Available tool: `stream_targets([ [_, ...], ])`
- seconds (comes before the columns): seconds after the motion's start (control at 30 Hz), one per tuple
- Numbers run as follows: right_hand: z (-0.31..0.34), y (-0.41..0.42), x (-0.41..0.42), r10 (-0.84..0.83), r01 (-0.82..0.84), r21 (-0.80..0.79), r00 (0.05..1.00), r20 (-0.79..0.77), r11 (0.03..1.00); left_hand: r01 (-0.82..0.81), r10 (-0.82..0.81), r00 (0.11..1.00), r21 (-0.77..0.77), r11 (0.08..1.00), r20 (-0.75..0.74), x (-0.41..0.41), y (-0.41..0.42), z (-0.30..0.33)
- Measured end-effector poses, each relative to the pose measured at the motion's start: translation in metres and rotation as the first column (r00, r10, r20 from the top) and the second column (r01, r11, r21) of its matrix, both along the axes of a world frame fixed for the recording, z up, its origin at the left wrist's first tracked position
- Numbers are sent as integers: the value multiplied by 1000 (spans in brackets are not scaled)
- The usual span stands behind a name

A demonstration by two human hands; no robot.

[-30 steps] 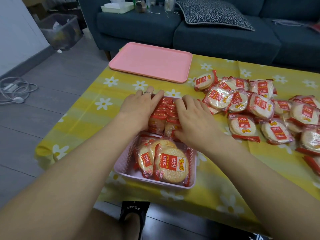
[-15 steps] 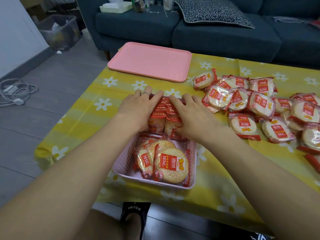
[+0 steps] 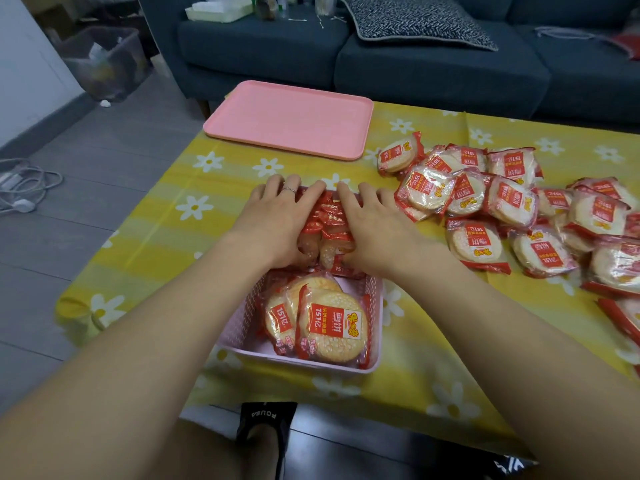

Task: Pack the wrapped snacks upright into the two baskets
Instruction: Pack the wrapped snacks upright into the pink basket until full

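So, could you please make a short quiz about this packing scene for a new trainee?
1. True or false: the pink tray holds snacks.
2. Where are the loose snacks? A) on the sofa B) on the tablecloth, right of the basket C) on the floor
3. What do the left hand and right hand press between them?

Key: 1. False, nothing lies on it. 2. B. 3. The row of upright snacks at the far end of the pink basket.

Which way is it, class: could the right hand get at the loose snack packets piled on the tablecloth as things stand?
Probably yes. The right hand presses the upright snacks, holding nothing, and the loose packets lie uncovered on the tablecloth just to its right.
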State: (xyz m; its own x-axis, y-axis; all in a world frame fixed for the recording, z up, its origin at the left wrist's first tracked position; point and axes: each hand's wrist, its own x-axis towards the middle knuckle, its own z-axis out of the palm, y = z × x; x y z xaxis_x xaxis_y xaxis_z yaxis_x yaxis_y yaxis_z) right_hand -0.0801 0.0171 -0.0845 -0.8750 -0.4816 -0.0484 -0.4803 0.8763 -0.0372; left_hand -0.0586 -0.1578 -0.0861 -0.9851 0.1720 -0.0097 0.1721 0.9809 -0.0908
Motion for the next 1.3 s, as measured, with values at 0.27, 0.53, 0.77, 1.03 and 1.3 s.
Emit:
stream_targets([
  [0.27, 30, 1, 14, -11, 14, -31, 995, 99, 999, 6, -8, 999, 54, 999, 39, 1, -8, 8],
  [0.53, 66, 1, 56, 238, -160, -249, 916, 323, 955, -15, -121, 963, 496, 868, 242, 29, -11, 55],
  [0.77, 53, 6, 67, 219, -208, -73, 870, 442, 975, -89, -72, 862, 289, 953, 502, 41, 3, 40],
  [1.03, 50, 12, 62, 240, -191, -151, 858, 454, 970, -157, -59, 824, 327, 932, 563, 46, 3, 45],
  [1.3, 67, 38, 45, 287, 163, -586, 749, 597, 794, -210, -80, 780, 379, 901, 621, 49, 0, 58],
])
